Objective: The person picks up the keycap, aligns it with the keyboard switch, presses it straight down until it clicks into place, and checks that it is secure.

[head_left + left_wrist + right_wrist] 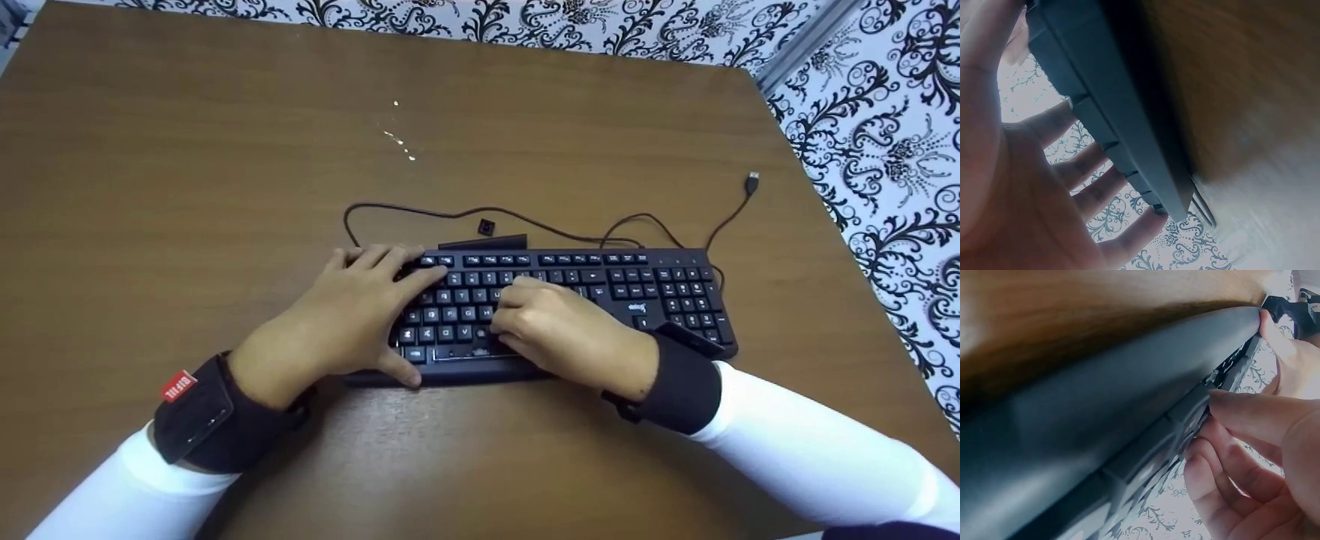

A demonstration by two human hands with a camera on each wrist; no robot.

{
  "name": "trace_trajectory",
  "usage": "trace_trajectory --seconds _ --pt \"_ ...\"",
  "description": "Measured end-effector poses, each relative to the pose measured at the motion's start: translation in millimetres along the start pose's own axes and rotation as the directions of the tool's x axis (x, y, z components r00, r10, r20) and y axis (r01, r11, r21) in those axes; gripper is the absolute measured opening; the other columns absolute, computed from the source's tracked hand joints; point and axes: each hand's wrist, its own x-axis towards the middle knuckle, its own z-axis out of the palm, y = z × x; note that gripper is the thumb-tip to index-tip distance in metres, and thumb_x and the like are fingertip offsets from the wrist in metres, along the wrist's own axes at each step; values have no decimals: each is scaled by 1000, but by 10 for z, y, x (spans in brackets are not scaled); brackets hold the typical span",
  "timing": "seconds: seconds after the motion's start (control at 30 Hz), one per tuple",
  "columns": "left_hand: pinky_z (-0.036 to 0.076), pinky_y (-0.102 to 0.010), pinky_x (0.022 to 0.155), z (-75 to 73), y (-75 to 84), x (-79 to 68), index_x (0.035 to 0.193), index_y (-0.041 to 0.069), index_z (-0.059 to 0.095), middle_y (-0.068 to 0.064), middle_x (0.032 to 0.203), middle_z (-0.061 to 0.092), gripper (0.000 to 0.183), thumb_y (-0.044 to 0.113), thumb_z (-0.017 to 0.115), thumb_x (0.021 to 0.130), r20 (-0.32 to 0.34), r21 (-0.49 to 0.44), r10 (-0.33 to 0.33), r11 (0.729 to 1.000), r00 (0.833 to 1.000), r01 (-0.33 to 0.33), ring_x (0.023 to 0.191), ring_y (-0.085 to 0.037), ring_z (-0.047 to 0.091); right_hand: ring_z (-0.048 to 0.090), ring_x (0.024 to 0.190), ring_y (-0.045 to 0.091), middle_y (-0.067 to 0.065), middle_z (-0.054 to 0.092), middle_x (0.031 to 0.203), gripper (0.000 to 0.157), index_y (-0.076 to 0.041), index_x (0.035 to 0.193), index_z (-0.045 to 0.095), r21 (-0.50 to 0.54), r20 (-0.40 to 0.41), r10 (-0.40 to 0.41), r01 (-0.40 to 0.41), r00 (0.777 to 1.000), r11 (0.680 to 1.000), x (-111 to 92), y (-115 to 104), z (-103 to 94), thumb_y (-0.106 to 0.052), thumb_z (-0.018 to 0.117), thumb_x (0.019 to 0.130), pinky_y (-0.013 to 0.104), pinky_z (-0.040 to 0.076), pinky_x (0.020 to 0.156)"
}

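Note:
A black keyboard [517,367] lies flat in front of me, its space-bar slot bare near the front edge. Spread over its left end, my left hand [360,300] rests its thumb on the front rim while the fingers reach the back rim. The left wrist view shows those fingers fairly straight along the keyboard's side. My right hand [555,319] bends over the lower middle keys. Its thumb and forefinger pinch a keycap [1190,408] just above the bare slot in the right wrist view; in the head view the hand hides that key.
Behind the keyboard lie a loose space bar [486,243] and a small square keycap [486,226]. A black cable [442,215] loops along the back, with its USB plug [752,182] at the right. The brown table [225,150] meets a patterned wall.

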Motion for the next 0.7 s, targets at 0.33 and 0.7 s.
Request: trace_trajectory --seconds 0.33,0.7 --pt "29 -76 109 -1 6 7 156 20 35 -16 160 35 123 68 85 55 10 6 4 1000 1000 -4 145 -40 34 68 88 20 8 73 97 18 -6 103 75 130 -29 73 -69 997 989 89 141 -209 -10 75 86 29 60 80" --pt "31 -75 108 4 1 9 156 19 36 -17 158 37 123 69 85 54 -7 13 8 1000 1000 -8 144 -40 36 67 87 28 14 74 98 17 -3 104 74 92 -7 201 -200 979 975 398 496 -302 -8 73 88 38 59 81"
